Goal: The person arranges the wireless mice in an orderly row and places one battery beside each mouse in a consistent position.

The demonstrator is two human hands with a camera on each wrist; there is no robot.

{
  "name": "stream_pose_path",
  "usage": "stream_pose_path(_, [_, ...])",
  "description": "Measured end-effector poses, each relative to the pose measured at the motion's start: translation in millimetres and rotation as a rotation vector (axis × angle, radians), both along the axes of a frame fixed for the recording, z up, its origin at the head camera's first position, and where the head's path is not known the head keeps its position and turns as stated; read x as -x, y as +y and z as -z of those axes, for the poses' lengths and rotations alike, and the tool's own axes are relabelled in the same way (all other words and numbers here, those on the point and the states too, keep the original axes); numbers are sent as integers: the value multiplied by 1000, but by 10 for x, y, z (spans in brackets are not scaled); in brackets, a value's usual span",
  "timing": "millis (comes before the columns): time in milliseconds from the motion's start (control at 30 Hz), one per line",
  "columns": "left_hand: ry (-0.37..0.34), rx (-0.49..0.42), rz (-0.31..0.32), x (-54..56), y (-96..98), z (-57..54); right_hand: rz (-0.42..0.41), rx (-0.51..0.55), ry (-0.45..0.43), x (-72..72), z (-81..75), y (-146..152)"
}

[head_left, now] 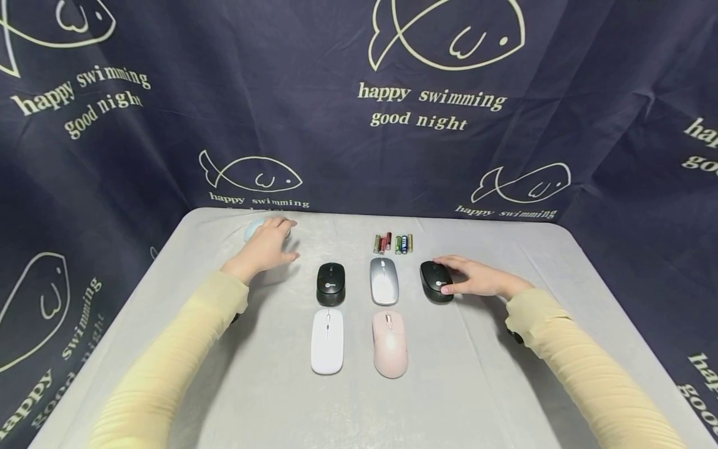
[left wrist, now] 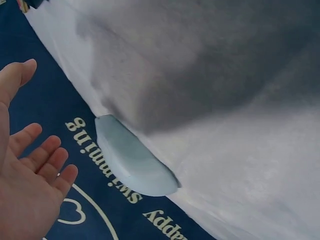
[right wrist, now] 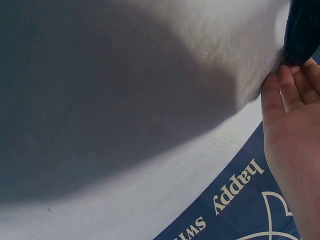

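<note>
My right hand (head_left: 473,277) holds a black computer mouse (head_left: 433,274) at the right end of the back row, thumb on the near side and fingers at the far side. In the right wrist view, fingertips (right wrist: 287,75) lie against the dark mouse (right wrist: 301,32). My left hand (head_left: 266,244) is at the back left of the table, fingers spread, by a light blue mouse (head_left: 253,229) that it partly covers. The left wrist view shows that blue mouse (left wrist: 132,160) beside the left hand (left wrist: 30,185), with a gap between them.
On the grey-white table (head_left: 280,399) lie another black mouse (head_left: 331,284), a silver mouse (head_left: 384,282), a white mouse (head_left: 328,342) and a pink mouse (head_left: 390,346). Several small batteries (head_left: 399,244) lie behind the silver one. A dark blue printed curtain (head_left: 336,143) surrounds the table.
</note>
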State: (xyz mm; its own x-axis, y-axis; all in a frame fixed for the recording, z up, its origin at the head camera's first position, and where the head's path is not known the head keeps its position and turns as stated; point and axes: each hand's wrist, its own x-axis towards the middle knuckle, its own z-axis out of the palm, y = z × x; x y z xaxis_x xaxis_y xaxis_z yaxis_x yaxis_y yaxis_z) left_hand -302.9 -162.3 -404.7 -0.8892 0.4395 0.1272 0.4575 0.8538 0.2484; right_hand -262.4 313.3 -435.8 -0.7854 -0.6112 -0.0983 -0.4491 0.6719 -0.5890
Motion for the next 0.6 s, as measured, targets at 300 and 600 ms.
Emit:
stream_pose_path(300, [7, 1, -34, 82, -54, 95, 8, 27, -23, -9, 2, -6])
stream_pose_path(600, [-25, 26, -114, 215, -121, 143, 4, 25, -9, -4, -6, -7])
